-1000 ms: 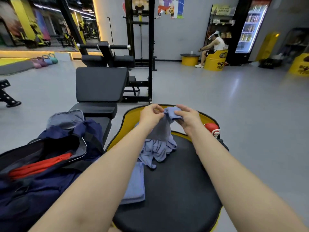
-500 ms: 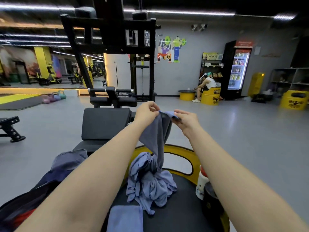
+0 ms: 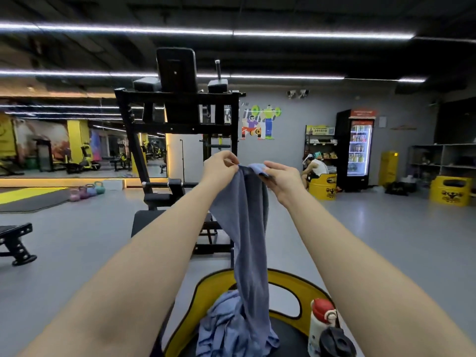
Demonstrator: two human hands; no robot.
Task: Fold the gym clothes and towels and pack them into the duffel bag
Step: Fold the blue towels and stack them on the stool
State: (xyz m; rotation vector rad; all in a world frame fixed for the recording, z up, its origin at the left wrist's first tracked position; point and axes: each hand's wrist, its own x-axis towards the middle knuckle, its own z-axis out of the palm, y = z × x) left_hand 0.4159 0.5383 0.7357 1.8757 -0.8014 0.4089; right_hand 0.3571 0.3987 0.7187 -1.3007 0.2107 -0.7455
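A: Both arms are out in front. The left hand (image 3: 219, 167) pinches 1 end of the top edge of the blue garment (image 3: 244, 235), the right hand (image 3: 279, 177) pinches the other end just beside it.

B: And the fingers?

A: Left fingers (image 3: 230, 161) are curled onto the fabric with the thumb against them. Right ones clamp the hem between thumb and forefinger. Neither hand is slack.

B: Where's the cloth itself?

A: Hanging in a long, narrow column from the 2 hands. Its lower end is in a crumpled heap on the black, yellow-rimmed table (image 3: 288, 282) at the bottom of the view. So it's lifted, but not clear of the surface.

B: How far along, by your reckoning?

A: Early on this piece, I'd say. It's bunched, not spread, and there's no crease in it yet. It looks like an edge is being found so it can be shaken out flat.

B: And the duffel?

A: Not in view here, so I can't say what's packed. This garment has every fold left, then the packing.

B: Anything else down there?

A: A white bottle (image 3: 322, 323) with a red cap stands at the table's right edge, near the heap, with a dark object just in front of it.
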